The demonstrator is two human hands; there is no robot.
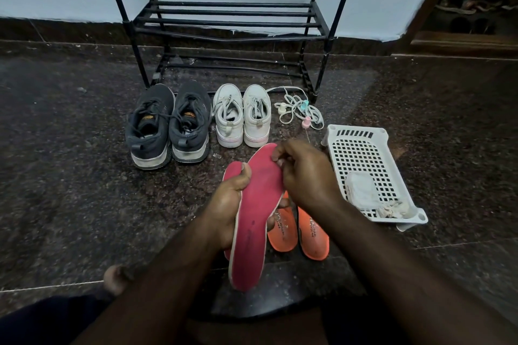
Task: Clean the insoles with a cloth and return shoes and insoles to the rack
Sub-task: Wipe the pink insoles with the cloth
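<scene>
My left hand [228,204] grips two pink insoles [259,204] stacked together, thumb over the rear one's toe end. My right hand [304,176] pinches the front pink insole near its toe edge. Two orange insoles [312,235] lie on the floor beneath my hands, partly hidden. A dark grey pair of sneakers [168,126] and a white pair of sneakers [242,116] stand side by side in front of the black shoe rack [229,22], whose shelves hold nothing. A white cloth [361,190] lies in the white basket [361,148].
White laces with small pink and teal clips [301,109] lie tangled right of the white sneakers. The basket sits on the dark granite floor at my right. A bare foot [115,279] shows at lower left. A wooden doorway [462,22] is at the far right.
</scene>
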